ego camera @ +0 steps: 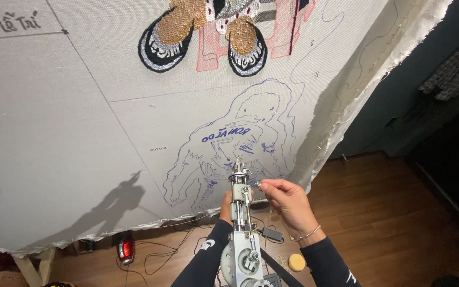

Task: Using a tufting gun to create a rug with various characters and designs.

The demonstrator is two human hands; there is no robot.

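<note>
On the floor at lower left lies a red lamp (pixel 126 250). Your left hand (pixel 226 206) wraps around the body of the tufting gun (pixel 241 223), mostly hidden behind it, grip clenched on the gun. The gun's needle tip touches the stretched grey cloth (pixel 54 133) over the blue outline drawing (pixel 240 143). Your right hand (pixel 288 199) pinches a small metal part beside the gun's head.
</note>
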